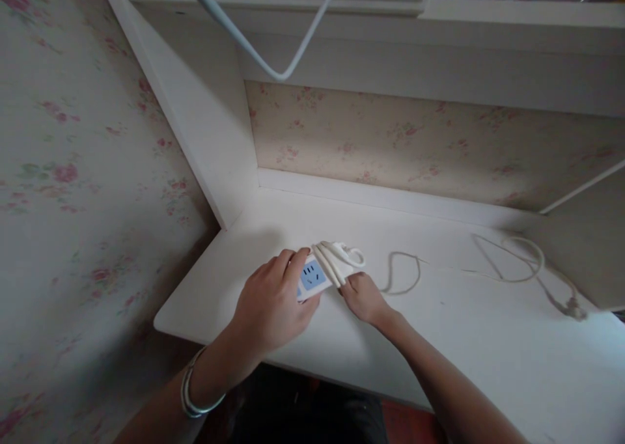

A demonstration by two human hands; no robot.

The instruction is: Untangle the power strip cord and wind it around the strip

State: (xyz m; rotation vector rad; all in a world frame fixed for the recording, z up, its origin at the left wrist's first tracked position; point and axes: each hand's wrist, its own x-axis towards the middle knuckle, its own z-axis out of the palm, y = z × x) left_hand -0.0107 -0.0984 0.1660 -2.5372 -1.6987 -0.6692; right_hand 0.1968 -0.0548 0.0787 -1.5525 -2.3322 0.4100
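Note:
A white power strip (311,276) with blue socket faces is raised above the white desk. My left hand (273,301) is wrapped around its near left part, thumb below and fingers over the top. White cord (328,265) is wound in several turns around the strip's far end, with a small loop (356,257) sticking out to the right. My right hand (362,295) is closed at the lower edge of these turns, gripping the cord; its fingertips are hidden.
On the white desk (469,353), a thin cord (417,275) curves to the right of my hands. Farther right lies another cord loop (540,255) with a plug (575,308). A pale bent rod or cable (280,76) hangs overhead, before a cabinet. A side panel (195,99) stands left.

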